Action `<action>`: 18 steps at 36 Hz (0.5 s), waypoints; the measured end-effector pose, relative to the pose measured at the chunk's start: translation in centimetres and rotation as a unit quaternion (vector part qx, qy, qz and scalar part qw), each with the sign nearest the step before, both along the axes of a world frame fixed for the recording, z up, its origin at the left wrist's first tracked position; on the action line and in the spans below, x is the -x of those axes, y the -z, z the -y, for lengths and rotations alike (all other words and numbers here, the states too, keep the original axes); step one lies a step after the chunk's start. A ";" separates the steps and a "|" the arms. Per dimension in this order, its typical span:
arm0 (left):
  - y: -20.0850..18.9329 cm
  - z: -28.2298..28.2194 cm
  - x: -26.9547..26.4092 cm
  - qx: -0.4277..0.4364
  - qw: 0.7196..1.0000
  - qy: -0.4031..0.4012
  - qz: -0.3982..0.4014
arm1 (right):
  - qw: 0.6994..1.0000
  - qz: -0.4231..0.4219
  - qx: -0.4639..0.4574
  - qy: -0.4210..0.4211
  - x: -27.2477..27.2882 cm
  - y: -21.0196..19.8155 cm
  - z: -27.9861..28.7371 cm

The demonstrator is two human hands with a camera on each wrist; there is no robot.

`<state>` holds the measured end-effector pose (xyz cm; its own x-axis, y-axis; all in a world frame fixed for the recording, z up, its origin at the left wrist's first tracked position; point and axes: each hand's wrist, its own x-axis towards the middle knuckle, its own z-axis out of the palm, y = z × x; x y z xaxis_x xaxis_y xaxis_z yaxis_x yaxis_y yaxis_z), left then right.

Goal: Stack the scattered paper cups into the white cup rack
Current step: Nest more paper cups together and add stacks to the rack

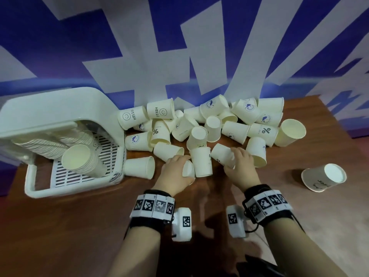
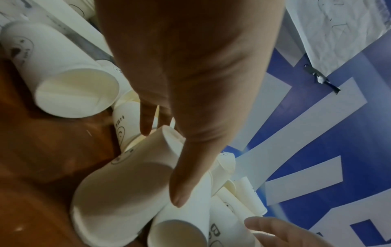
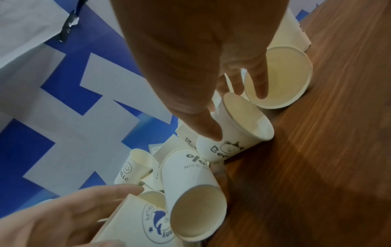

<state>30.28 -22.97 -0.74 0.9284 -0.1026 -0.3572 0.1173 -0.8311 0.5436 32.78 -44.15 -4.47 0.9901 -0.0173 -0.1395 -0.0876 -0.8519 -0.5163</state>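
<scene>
The white cup rack (image 1: 60, 104) stands at the left with long rows of nested cups (image 1: 79, 156) lying in it. A pile of paper cups (image 1: 199, 124) lies scattered against the wall. My left hand (image 1: 179, 166) grips a dolphin-logo cup (image 1: 188, 169) lying on its side at the pile's front; thumb and fingers (image 2: 146, 123) clasp it near its base (image 2: 127, 183). My right hand (image 1: 235, 158) pinches a "Bear" cup (image 1: 220, 153) between thumb and fingers (image 3: 258, 86), its body (image 3: 232, 142) low over the table. A "%" cup (image 1: 201, 162) lies between the two hands.
One cup (image 1: 323, 176) lies alone at the right on the brown wooden table (image 1: 79, 226). Another cup (image 1: 139, 166) lies beside the rack's grid tray (image 1: 65, 176). The blue and white wall (image 1: 179, 47) rises right behind the pile.
</scene>
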 end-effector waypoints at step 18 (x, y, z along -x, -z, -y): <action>-1.6 -1.3 1.6 -0.028 0.999 -0.016 -0.026 | 0.996 0.031 0.084 0.014 1.5 -1.2 -1.2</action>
<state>28.72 -21.67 0.82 0.9111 -0.0509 -0.4090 0.1714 -0.8557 0.4882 31.31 -42.97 -3.29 0.9955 -0.0633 -0.0709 -0.0853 -0.9242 -0.3722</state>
